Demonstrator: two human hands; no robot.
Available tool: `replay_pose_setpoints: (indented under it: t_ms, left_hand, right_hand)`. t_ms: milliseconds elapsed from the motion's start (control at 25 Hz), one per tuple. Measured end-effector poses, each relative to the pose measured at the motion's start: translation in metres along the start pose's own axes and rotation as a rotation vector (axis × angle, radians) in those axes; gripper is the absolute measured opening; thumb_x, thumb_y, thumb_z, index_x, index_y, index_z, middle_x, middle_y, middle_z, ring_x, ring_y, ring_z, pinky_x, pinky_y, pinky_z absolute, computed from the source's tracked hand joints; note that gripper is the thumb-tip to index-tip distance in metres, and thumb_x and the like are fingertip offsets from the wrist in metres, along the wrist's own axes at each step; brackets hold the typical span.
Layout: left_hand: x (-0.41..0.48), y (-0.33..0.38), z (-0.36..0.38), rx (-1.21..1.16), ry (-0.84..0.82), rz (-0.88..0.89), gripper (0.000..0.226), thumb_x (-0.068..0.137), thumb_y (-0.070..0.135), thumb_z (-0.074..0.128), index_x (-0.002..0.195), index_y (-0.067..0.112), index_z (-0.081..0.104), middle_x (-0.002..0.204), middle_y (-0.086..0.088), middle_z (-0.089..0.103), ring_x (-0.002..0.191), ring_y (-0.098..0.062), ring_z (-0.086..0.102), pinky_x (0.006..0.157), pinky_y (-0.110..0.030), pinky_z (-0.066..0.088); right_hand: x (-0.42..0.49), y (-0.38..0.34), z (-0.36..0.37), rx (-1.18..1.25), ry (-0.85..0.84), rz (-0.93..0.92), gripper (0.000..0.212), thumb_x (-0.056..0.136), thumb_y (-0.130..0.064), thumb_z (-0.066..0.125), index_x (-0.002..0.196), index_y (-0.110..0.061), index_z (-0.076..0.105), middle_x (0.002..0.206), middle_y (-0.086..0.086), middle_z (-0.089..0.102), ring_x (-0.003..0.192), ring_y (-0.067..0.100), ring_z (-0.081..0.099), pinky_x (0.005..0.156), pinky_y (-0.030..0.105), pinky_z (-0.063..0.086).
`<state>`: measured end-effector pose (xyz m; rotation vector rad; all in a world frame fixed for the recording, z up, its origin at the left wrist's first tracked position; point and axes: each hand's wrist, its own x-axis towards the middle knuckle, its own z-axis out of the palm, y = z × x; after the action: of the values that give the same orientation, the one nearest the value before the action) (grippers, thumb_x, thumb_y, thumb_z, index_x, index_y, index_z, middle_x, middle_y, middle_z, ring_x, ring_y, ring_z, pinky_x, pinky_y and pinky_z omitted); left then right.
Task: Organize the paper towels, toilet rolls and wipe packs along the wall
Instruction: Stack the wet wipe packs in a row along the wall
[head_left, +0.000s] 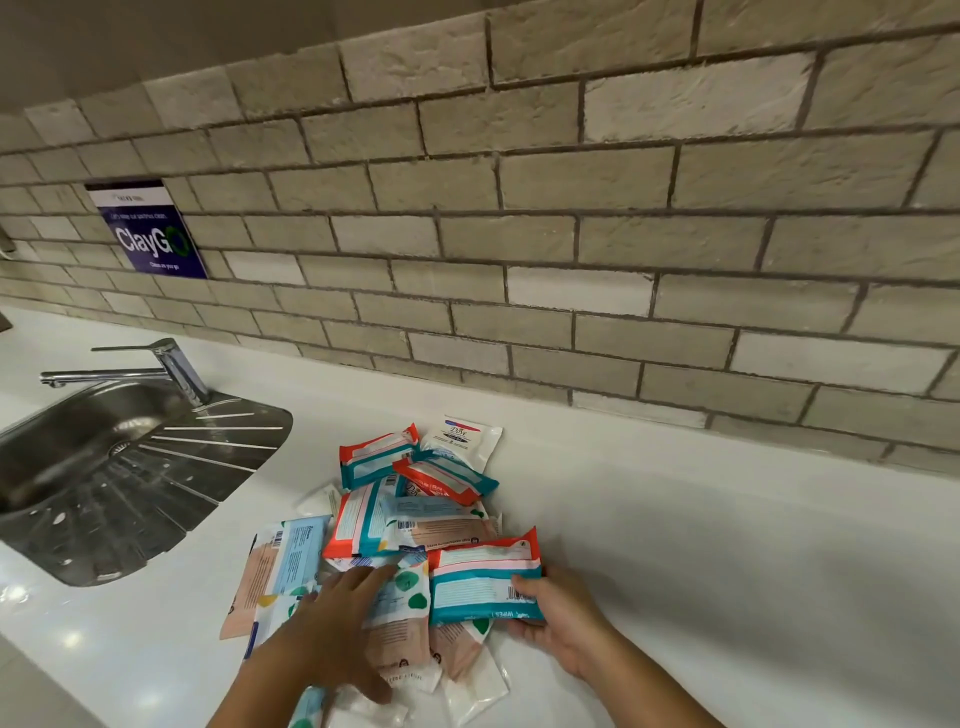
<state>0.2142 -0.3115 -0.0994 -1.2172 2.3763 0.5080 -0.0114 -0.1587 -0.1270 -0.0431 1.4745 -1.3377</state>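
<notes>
A loose heap of wipe packs (415, 514) lies on the white counter (701, 545), a short way out from the brick wall (519, 234). Several packs are teal and red, others peach and light blue, and a white one (460, 439) lies nearest the wall. My right hand (558, 621) grips a teal and red wipe pack (485, 584) by its right end, at the near side of the heap. My left hand (332, 634) lies flat with straight fingers on the white and green packs (402, 597) beside it. No paper towels or toilet rolls are in view.
A steel sink (98, 483) with a ribbed drainer and a chrome tap (171, 366) is set into the counter at the left. A purple sign (148, 231) is fixed to the wall above it. Bare counter runs along the wall to the right.
</notes>
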Motion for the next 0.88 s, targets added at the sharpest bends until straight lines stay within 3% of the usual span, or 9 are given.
replay_pose_setpoints:
  t_ms: [120,320,520,720,800,880]
  left_hand:
    - [0.000,0.003,0.004,0.069,0.076,0.031,0.142,0.051,0.063,0.088,0.156,0.051,-0.007,0.167,0.010,0.017,0.154,-0.028,0.017,0.122,-0.063,0.019]
    - [-0.001,0.008,0.006,0.096,0.185,0.074,0.126,0.060,0.060,0.080,0.157,0.046,0.001,0.158,0.008,0.031,0.147,-0.026,0.030,0.121,-0.055,0.027]
    - [-0.001,0.005,0.008,0.011,0.258,0.091,0.116,0.054,0.066,0.071,0.151,0.050,0.010,0.150,0.013,0.041,0.138,-0.021,0.041,0.111,-0.051,0.042]
    - [-0.001,0.009,0.008,0.021,0.174,0.043,0.128,0.044,0.084,0.072,0.152,0.054,0.011,0.155,0.021,0.036,0.143,-0.021,0.040,0.110,-0.055,0.044]
    - [0.001,0.007,0.004,-0.064,0.269,0.141,0.102,0.053,0.093,0.063,0.143,0.054,0.036,0.139,0.028,0.050,0.127,-0.009,0.053,0.099,-0.042,0.055]
    - [0.007,0.006,-0.003,-0.324,0.482,0.233,0.052,0.075,0.083,0.060,0.111,0.045,0.064,0.106,0.028,0.067,0.094,0.001,0.064,0.077,-0.033,0.060]
  right_hand:
    - [-0.005,0.000,-0.002,-0.071,0.048,-0.067,0.020,0.098,-0.003,0.065,0.111,-0.017,0.069,0.106,0.012,0.076,0.093,0.030,0.076,0.067,0.041,0.066]
    - [-0.013,0.002,-0.004,-0.079,0.084,-0.092,0.018,0.098,-0.002,0.064,0.108,-0.016,0.067,0.104,0.012,0.076,0.088,0.028,0.076,0.059,0.038,0.064]
    - [-0.013,0.001,-0.007,-0.077,0.124,-0.150,0.020,0.099,-0.001,0.062,0.113,-0.016,0.065,0.111,0.012,0.073,0.094,0.029,0.074,0.073,0.045,0.066]
    - [-0.015,0.001,-0.006,0.044,0.068,-0.082,0.036,0.090,0.008,0.070,0.119,-0.013,0.060,0.115,0.018,0.072,0.099,0.036,0.073,0.080,0.051,0.064]
    - [-0.016,0.003,-0.003,0.049,0.054,-0.056,0.039,0.088,0.011,0.071,0.118,-0.011,0.062,0.113,0.018,0.073,0.098,0.036,0.073,0.082,0.052,0.064]
    - [-0.016,0.003,-0.002,0.054,0.049,-0.057,0.037,0.086,0.014,0.070,0.115,-0.010,0.065,0.109,0.018,0.073,0.094,0.036,0.074,0.076,0.048,0.065]
